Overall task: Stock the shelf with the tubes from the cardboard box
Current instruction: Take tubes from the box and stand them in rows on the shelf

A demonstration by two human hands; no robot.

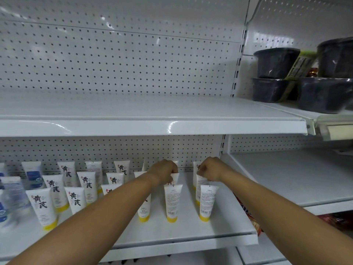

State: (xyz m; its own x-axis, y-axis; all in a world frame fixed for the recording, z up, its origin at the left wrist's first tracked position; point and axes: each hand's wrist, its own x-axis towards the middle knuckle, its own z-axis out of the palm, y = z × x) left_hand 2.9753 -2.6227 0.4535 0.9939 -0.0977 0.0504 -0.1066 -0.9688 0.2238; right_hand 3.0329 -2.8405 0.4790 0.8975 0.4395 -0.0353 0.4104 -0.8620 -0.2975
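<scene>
Several white tubes with yellow caps stand cap-down in rows on the lower white shelf [191,234]. My left hand [164,170] reaches deep into the shelf and pinches the top of a tube [174,178] in the middle row. My right hand [209,169] pinches the top of another tube [200,183] near the shelf's right end. In front of them stand two tubes with their printed backs facing me, one [172,201] and another [207,201]. Labelled tubes [43,205] fill the left part. The cardboard box is out of view.
Blue-labelled tubes and bottles [13,192] stand at the far left. The upper shelf [152,125] above my hands holds nothing. Dark plastic containers [275,73] are stacked on the upper right shelf. A red packet [254,222] shows below the right shelf edge.
</scene>
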